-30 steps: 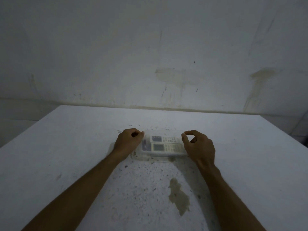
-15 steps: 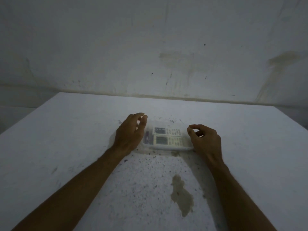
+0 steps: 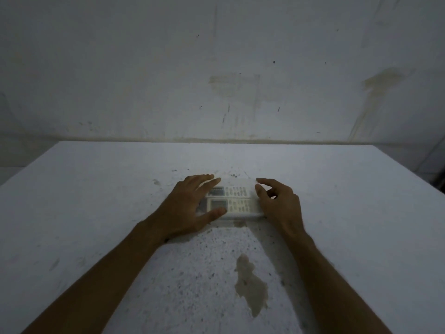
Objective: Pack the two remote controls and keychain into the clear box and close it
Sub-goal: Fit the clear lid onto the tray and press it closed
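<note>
The clear box (image 3: pixel 238 182) lies flat on the white table, lid on top. Two white remote controls lie side by side inside it: the far remote (image 3: pixel 234 191) and the near remote (image 3: pixel 237 206), screens toward the left. My left hand (image 3: pixel 190 208) rests flat over the box's left end, fingers spread, thumb along the near edge. My right hand (image 3: pixel 279 203) stands at the right end, thumb and forefinger apart and touching that end. The keychain is not visible; my left hand covers that part of the box.
The white table (image 3: pixel 96 213) is speckled with dark specks and has a brown stain (image 3: pixel 250 283) near me. A stained wall (image 3: pixel 216 68) rises right behind the table's far edge. The table's left and right edges fall away to the floor.
My left hand has uncurled from a fist and spread flat over the box's left end. My right hand has loosened its pinch and its fingers have spread at the right end.
</note>
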Motion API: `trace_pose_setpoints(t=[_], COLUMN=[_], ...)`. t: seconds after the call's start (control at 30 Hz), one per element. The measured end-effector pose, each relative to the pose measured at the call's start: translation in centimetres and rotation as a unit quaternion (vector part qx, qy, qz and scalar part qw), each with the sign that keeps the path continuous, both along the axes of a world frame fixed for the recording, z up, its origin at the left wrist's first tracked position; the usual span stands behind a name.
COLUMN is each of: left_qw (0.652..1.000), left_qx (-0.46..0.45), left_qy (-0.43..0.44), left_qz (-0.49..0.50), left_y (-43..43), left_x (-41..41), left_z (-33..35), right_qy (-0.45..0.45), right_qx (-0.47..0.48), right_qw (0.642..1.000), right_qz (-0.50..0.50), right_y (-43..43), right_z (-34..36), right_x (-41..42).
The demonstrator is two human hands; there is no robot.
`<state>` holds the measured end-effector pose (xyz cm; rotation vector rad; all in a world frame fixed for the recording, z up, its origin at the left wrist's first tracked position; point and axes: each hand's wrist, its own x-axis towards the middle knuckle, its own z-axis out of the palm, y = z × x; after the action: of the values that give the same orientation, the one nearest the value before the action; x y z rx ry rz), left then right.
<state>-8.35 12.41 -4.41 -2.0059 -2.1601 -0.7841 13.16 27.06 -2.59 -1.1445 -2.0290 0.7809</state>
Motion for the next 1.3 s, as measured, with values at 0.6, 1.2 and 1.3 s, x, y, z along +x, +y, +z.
trace_pose_setpoints(t=[0.6, 1.2, 1.3], left_qw=[0.998, 0.997, 0.997], left_qx=[-0.031, -0.032, -0.031], left_qy=[-0.052, -0.055, -0.055], left_qz=[0.002, 0.046, 0.044], left_y=[-0.6, -0.1, -0.1], left_x=[0.8, 2.0, 2.2], left_z=[1.2, 0.8, 1.1], right_qy=[-0.044, 0.065, 0.066], right_qx=[0.014, -0.221, -0.247], right_qw=[0.980, 0.958, 0.953], right_qz=[0.193, 0.173, 0.160], right_y=[-0.3, 0.1, 0.0], right_z=[-0.4, 0.0, 0.6], right_x=[1.3, 3.8, 3.5])
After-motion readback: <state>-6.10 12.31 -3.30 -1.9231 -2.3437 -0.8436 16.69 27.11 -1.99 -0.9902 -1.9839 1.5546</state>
